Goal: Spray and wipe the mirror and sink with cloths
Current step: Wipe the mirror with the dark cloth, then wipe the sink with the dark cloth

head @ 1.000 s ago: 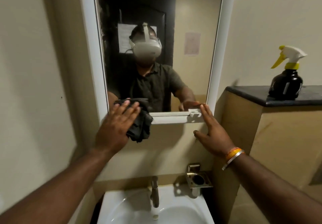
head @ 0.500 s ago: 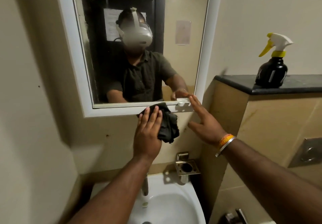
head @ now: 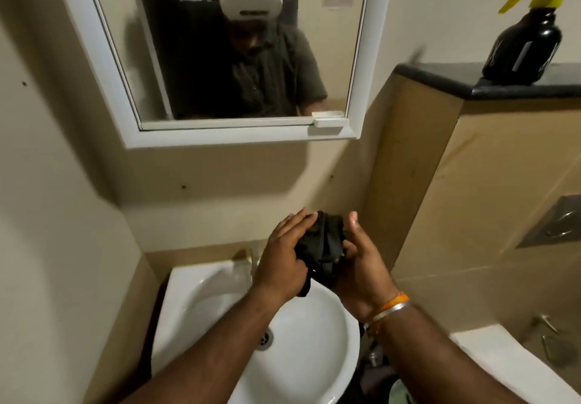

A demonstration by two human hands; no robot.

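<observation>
Above the sink (head: 201, 290), both hands meet around a black cloth (head: 323, 246). The cloth is bunched into a crumpled wad with deep folds, and a narrow strip of it hangs down below the hands toward the basin. The left hand (head: 283, 259) has a closed grip on the cloth's left side, fingers laid over its top. The right hand (head: 361, 265) has a closed grip on the right side, thumb raised beside the wad and fingers curled under it; its wrist wears an orange band and a silver bangle.

The sink is white and glossy, with a metal drain (head: 264, 339) in the bowl; the hands hide most of the tap behind them. The mirror (head: 239, 41) hangs on the beige wall well above the hands, in a white frame with a small white catch at its lower right corner. Its glass reflects the person in a dark shirt and white headset. To the right, a black spray bottle (head: 528, 48) with a yellow-and-white trigger head stands upright on a dark ledge (head: 440, 76), well apart from the hands.
</observation>
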